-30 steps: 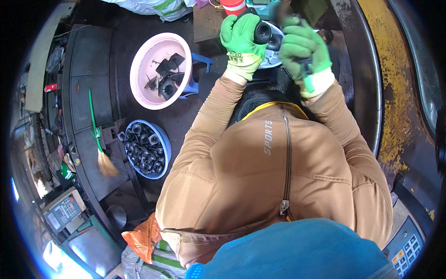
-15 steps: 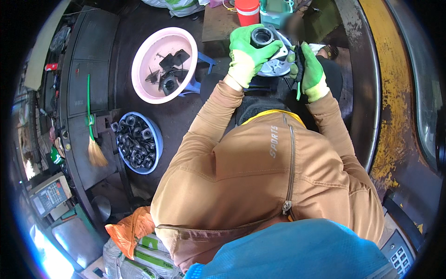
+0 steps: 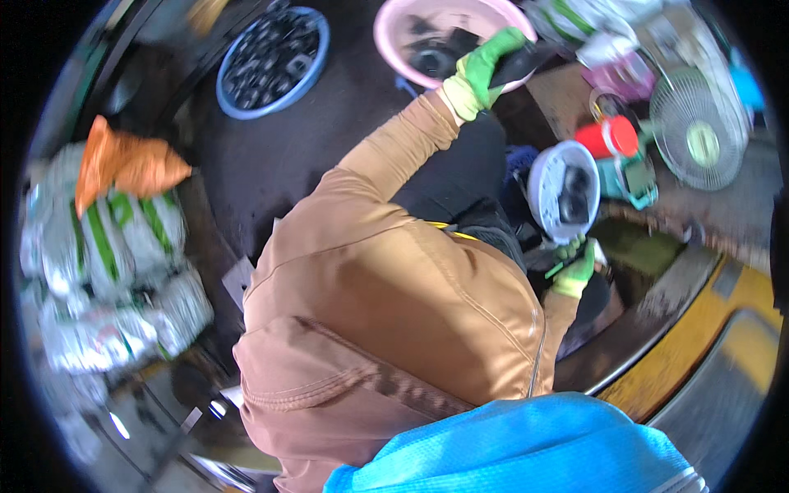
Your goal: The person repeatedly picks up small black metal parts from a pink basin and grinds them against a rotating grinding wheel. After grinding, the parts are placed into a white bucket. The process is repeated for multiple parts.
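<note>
My left hand (image 3: 481, 72), in a green and pale yellow glove, is stretched out over the right side of the pink basin (image 3: 393, 51). Its fingers are closed round a dark black part (image 3: 518, 64), blurred by motion. Inside that basin lie several black parts (image 3: 436, 59). My right hand (image 3: 578, 271), gloved alike, is low by my right leg. It grips a slim green and black tool (image 3: 556, 269) whose kind I cannot make out. Just beyond it stands a pale lavender bowl (image 3: 538, 193) with black parts (image 3: 575, 195) inside.
A blue basin (image 3: 323, 57) full of black parts stands at the far left. To the right are a red jug (image 3: 606, 137), a teal container (image 3: 631, 182) and a fan (image 3: 699, 131). White sacks (image 3: 107, 246) with an orange bag (image 3: 131, 164) lie left. A yellow-and-grey metal edge (image 3: 682, 329) runs lower right.
My view has swung round. My left hand has moved from the bowl to the pink basin, carrying the black part. My right hand stays near the bowl with the tool.
</note>
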Demonstrator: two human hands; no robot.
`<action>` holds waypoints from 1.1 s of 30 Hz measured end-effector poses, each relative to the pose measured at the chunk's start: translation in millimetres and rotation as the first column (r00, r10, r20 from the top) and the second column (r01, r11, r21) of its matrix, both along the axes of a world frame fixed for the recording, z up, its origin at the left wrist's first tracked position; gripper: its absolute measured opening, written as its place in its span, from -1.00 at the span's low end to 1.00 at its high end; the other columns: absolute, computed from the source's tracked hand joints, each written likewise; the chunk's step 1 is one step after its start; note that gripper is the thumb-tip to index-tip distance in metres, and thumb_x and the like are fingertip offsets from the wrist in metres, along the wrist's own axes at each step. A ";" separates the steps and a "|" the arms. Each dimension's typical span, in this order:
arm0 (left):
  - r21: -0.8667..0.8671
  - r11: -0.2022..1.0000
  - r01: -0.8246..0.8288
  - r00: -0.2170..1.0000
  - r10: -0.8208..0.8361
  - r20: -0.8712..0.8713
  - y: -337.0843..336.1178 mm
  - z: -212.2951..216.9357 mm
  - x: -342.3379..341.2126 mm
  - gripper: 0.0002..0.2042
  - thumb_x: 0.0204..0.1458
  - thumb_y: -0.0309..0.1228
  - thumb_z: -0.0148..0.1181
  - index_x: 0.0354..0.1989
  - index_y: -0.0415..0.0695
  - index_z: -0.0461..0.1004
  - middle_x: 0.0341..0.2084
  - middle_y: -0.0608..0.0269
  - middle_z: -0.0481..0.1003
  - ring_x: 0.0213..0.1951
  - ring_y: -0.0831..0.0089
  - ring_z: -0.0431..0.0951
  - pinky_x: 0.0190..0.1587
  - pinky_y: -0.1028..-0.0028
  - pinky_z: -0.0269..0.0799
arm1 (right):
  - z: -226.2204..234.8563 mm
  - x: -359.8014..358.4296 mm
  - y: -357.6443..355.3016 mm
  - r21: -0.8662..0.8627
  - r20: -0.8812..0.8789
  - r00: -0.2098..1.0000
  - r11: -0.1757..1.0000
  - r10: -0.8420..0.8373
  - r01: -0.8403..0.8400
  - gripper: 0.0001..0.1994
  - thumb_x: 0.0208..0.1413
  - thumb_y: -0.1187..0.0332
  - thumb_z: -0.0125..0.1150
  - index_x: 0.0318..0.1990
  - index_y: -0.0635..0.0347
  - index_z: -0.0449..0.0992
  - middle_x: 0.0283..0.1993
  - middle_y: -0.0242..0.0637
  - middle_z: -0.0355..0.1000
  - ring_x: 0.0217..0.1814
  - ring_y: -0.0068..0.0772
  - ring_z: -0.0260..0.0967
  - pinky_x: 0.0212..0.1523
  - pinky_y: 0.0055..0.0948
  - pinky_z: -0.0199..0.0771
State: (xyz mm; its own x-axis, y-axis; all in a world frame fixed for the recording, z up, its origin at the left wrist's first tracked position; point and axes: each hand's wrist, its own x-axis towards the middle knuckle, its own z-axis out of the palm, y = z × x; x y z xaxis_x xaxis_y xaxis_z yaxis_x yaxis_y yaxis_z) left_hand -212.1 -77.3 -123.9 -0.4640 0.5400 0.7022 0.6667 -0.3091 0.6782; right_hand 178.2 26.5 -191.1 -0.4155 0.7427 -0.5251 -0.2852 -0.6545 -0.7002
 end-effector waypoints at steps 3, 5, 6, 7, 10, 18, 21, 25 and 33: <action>-0.117 0.957 -0.265 0.938 0.284 0.200 -57.6 -35.4 -54.8 -0.21 -0.24 -0.46 0.38 0.25 -0.18 0.12 0.03 0.08 0.39 0.08 0.26 0.41 0.07 0.35 0.38 | -2.1 5.2 5.5 -0.060 -0.044 0.999 0.998 0.027 -0.029 -0.68 0.20 0.02 -0.02 -0.30 0.07 0.42 -0.55 -0.53 0.28 -0.62 -0.60 0.11 -0.57 -0.57 0.18; -0.246 0.916 -0.315 0.803 0.396 0.445 -95.4 -67.0 -80.4 -0.25 -0.21 -0.41 0.33 0.23 -0.17 0.13 -0.01 0.06 0.42 0.03 0.21 0.45 0.04 0.34 0.40 | -1.7 5.4 9.5 -0.096 -0.020 1.000 0.995 0.011 -0.013 -0.75 0.18 0.10 0.05 -0.27 0.08 0.38 -0.53 -0.53 0.22 -0.64 -0.61 0.06 -0.60 -0.60 0.16; -0.343 0.848 -0.404 0.780 0.516 0.354 -121.8 -86.7 -83.3 -0.29 -0.19 -0.40 0.30 0.21 -0.17 0.15 -0.04 0.04 0.44 0.01 0.16 0.46 0.03 0.32 0.40 | -1.8 4.5 11.3 -0.171 -0.077 0.996 0.985 -0.045 0.031 -0.76 0.17 0.11 0.07 -0.31 0.07 0.38 -0.57 -0.54 0.20 -0.66 -0.60 0.04 -0.61 -0.59 0.17; -0.432 0.759 -0.487 0.742 0.620 0.254 -146.9 -107.5 -86.8 -0.33 -0.17 -0.38 0.27 0.19 -0.18 0.18 -0.07 0.01 0.46 -0.02 0.12 0.48 0.02 0.30 0.41 | -1.5 5.2 13.0 -0.153 -0.041 0.999 0.988 -0.029 0.023 -0.77 0.16 0.12 0.09 -0.32 0.06 0.38 -0.59 -0.54 0.19 -0.66 -0.61 0.04 -0.61 -0.59 0.18; -0.718 0.486 -0.498 0.609 0.785 0.109 -213.1 -178.6 -73.4 -0.39 -0.14 -0.33 0.24 0.15 -0.18 0.23 -0.10 -0.03 0.47 -0.02 0.09 0.47 0.04 0.29 0.38 | -0.7 5.2 16.3 -0.182 -0.085 0.996 0.983 -0.002 -0.014 -0.80 0.14 0.16 0.12 -0.35 0.06 0.38 -0.63 -0.55 0.15 -0.65 -0.64 0.04 -0.60 -0.61 0.20; -0.988 0.018 -0.154 0.604 0.793 -0.080 -283.0 -321.3 -49.9 -0.40 -0.18 -0.21 0.30 0.09 -0.19 0.34 -0.01 0.02 0.43 0.07 0.14 0.40 0.11 0.30 0.32 | 3.5 21.0 28.0 -0.183 -0.069 0.997 0.983 -0.023 0.010 -0.73 0.14 0.14 0.12 -0.24 0.16 0.37 -0.51 -0.49 0.24 -0.56 -0.62 0.13 -0.54 -0.63 0.26; -0.991 -0.017 -0.132 0.579 0.810 -0.091 -286.2 -312.4 -104.3 -0.46 -0.18 -0.16 0.28 0.01 -0.14 0.41 -0.01 0.03 0.43 0.04 0.10 0.41 0.10 0.28 0.32 | 10.2 30.9 34.9 -0.183 -0.030 0.999 0.983 -0.009 0.003 -0.70 0.19 0.10 0.02 -0.24 0.18 0.42 -0.50 -0.43 0.36 -0.55 -0.58 0.24 -0.50 -0.59 0.33; -0.748 0.238 -0.619 0.327 0.945 0.030 -293.3 -251.9 -225.2 -0.72 -0.13 -0.34 0.23 -0.19 -0.05 0.45 -0.26 0.06 0.53 -0.13 0.07 0.51 -0.09 0.27 0.42 | 21.8 41.8 42.3 -0.142 -0.091 0.993 0.986 0.070 -0.082 -0.69 0.20 0.09 -0.01 -0.23 0.16 0.44 -0.47 -0.40 0.44 -0.53 -0.56 0.31 -0.48 -0.52 0.38; -0.760 0.111 -0.641 0.513 0.798 -0.316 -300.3 -183.4 -348.0 -0.57 -0.13 -0.31 0.23 -0.02 -0.06 0.38 -0.18 0.00 0.52 -0.13 0.06 0.51 -0.06 0.26 0.42 | 14.9 13.7 29.9 -0.121 -0.066 0.989 0.983 0.132 -0.139 -0.71 0.19 0.08 0.04 -0.24 0.13 0.45 -0.44 -0.47 0.44 -0.53 -0.58 0.32 -0.46 -0.52 0.39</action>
